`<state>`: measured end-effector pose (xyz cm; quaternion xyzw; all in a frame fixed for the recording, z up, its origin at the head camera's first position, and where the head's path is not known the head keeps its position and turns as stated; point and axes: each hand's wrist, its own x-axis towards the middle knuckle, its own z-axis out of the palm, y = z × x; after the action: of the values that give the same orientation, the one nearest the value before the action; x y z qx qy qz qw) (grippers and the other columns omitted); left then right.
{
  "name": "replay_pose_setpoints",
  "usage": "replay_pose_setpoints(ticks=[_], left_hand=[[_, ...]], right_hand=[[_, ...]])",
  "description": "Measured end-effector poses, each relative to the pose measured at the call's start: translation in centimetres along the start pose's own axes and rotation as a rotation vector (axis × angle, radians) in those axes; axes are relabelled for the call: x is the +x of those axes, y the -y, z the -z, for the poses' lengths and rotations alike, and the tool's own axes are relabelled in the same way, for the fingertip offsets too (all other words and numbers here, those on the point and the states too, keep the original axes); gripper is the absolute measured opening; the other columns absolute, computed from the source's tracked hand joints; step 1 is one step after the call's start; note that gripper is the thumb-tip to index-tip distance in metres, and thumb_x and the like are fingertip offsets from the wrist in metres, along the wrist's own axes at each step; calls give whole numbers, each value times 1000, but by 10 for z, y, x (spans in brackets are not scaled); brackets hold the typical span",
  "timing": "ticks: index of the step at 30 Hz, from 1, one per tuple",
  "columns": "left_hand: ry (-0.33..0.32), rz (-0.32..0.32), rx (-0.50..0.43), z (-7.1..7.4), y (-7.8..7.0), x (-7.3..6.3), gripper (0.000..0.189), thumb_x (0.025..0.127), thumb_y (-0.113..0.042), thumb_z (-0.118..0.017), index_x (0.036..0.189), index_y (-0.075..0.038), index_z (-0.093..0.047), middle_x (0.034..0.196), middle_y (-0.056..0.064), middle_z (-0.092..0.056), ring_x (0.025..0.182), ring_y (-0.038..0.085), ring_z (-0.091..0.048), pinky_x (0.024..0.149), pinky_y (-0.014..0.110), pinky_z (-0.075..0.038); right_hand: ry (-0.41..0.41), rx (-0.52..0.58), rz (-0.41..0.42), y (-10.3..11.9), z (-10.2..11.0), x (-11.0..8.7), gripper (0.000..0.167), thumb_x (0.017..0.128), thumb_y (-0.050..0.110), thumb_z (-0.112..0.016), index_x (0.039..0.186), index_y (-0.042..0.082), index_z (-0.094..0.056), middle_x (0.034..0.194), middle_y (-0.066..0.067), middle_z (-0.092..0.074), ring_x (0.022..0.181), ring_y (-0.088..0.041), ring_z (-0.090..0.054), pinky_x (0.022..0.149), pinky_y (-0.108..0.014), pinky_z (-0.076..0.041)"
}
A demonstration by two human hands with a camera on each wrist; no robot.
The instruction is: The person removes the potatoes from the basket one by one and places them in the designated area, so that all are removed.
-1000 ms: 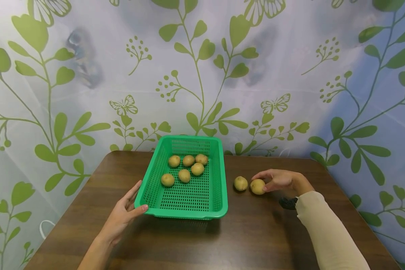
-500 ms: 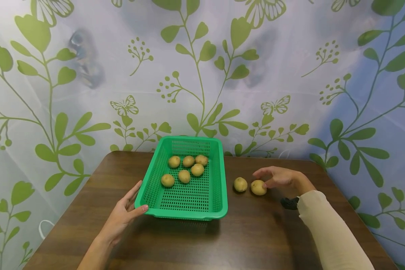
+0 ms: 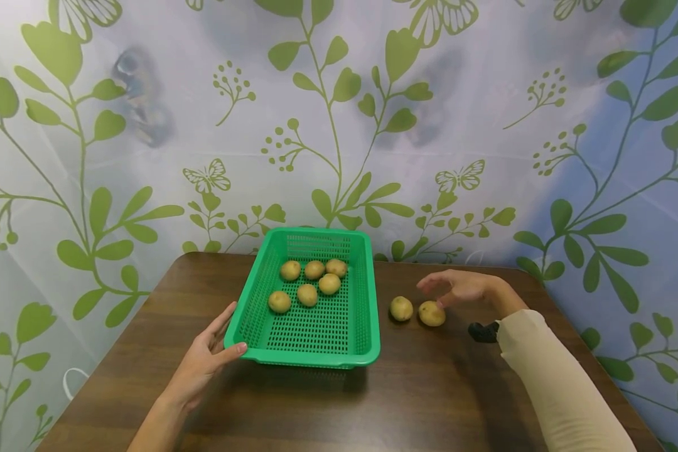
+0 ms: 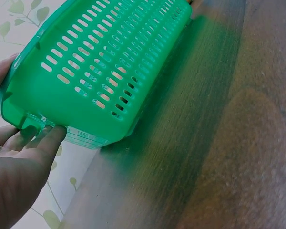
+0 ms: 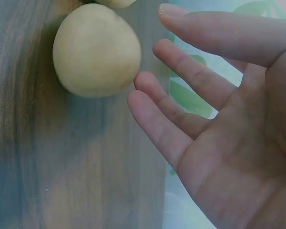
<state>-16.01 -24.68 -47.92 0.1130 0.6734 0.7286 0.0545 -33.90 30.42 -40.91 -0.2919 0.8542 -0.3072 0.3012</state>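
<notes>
Since a second ago the right hand (image 3: pixel 457 285) has let go of the right-hand loose potato (image 3: pixel 432 314) and risen slightly, its fingers now loosened; that potato sits on the counter (image 3: pixel 429 389) in nearly the same spot, turned a little. The right wrist view shows the spread fingers and the palm with nothing in them, the fingertips close to the potato's edge; whether one brushes it I cannot tell. A second loose potato (image 3: pixel 401 309) lies just beside, between it and the green plastic basket (image 3: pixel 305 359); the right wrist view catches only a sliver of it. Only the head view shows the basket's inside, where six potatoes (image 3: pixel 307 295) lie toward the far end. The left hand (image 3: pixel 206 351) grips the basket's near left corner, thumb over the rim; the left wrist view adds the fingers curled underneath and the slotted outer wall. A light sleeve (image 3: pixel 554 376) covers the right forearm, and behind the counter hangs a leaf-and-butterfly backdrop (image 3: pixel 339 157).
</notes>
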Motion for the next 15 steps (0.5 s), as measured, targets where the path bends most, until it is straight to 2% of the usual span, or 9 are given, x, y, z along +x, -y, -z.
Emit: replay_pose_setpoints(ticks=[5,15], left_hand=[[4,-1,-3,1,1,0,86,102,-3,-65,168,-12,-11,170,18,-11,138,15,-49,99,29,-51],[9,-5,0,0,1,1,86,102,-3,-64,168,-12,-10,170,17,-11,139,15,-48,100,29,-50]], right_hand=[[17,8,7,9,2,3,58,101,12,-68,153,1,-45,150,-30,-43,138,-52,-39,103,-59,-45],[62,20,19,31,4,17,63,99,20,-73,153,4,-46,151,-25,-44,137,-52,-42,104,-55,-46]])
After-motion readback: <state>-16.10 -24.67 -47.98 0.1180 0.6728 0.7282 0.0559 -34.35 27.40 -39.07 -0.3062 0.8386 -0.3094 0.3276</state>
